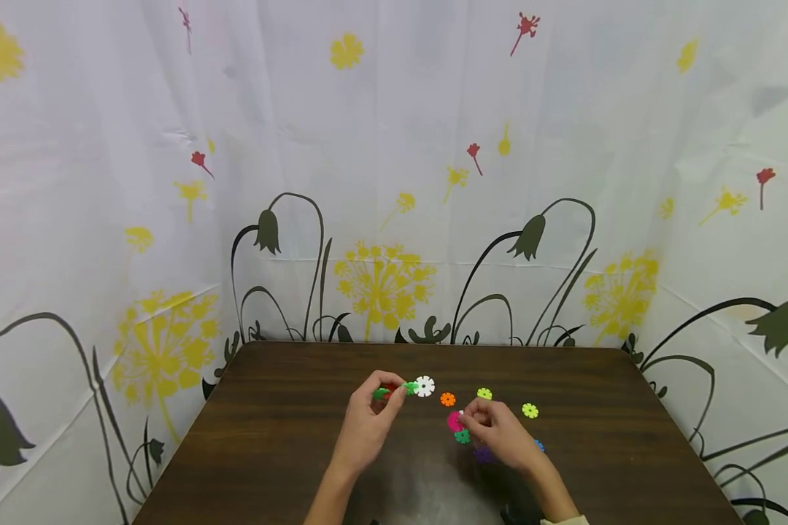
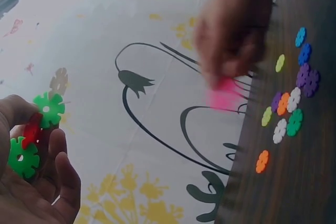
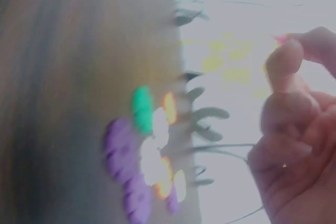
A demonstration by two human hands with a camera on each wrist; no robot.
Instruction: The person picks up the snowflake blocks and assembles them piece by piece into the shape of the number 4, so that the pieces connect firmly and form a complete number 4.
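Observation:
My left hand (image 1: 365, 423) holds a short chain of linked flower-shaped plastic discs above the table. In the left wrist view a red disc (image 2: 32, 129) sits between two green discs, one green disc (image 2: 49, 109) at the upper end. At the chain's outer end stands a white disc (image 1: 424, 386), which looks greyish in the left wrist view. My right hand (image 1: 504, 436) pinches a pink disc (image 1: 454, 421) by its edge, raised over the loose discs. Only a sliver of that disc shows in the right wrist view.
Loose flower discs lie on the dark wooden table (image 1: 289, 437), among them a green disc (image 2: 295, 123), an orange disc (image 2: 262, 161), a purple disc (image 2: 311, 83) and a blue disc (image 2: 304, 54). A white curtain (image 1: 381, 146) with printed flowers hangs behind and beside the table.

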